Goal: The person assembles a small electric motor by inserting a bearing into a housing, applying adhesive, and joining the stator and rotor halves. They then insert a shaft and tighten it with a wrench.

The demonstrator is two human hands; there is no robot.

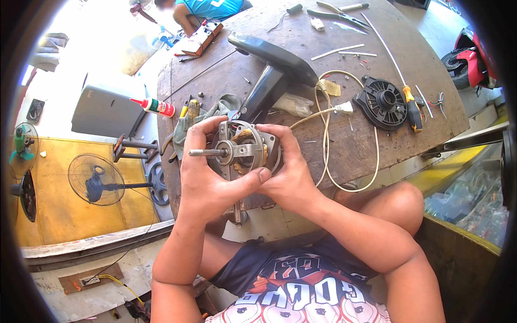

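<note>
Both hands hold an electric fan motor [249,151] at the table's near edge. Its metal shaft points left, and copper windings show inside the bracket. My left hand [207,185] wraps the left side, with the thumb laid across the front. My right hand [291,172] grips the right side, fingers over the top. Just beyond the motor lies a black fan stand [269,81], tilted on the table. A grey rag [223,106] lies close to my left fingers. A pale power cord [327,140] with a white plug [343,107] loops to the right of my right hand.
On the wooden table [215,75] are a black slotted motor cover [383,102], a screwdriver [413,113], pliers [342,17] and a red-tipped glue bottle [159,107]. A person in blue [207,9] is at the far side. Fan parts [99,180] stand at left.
</note>
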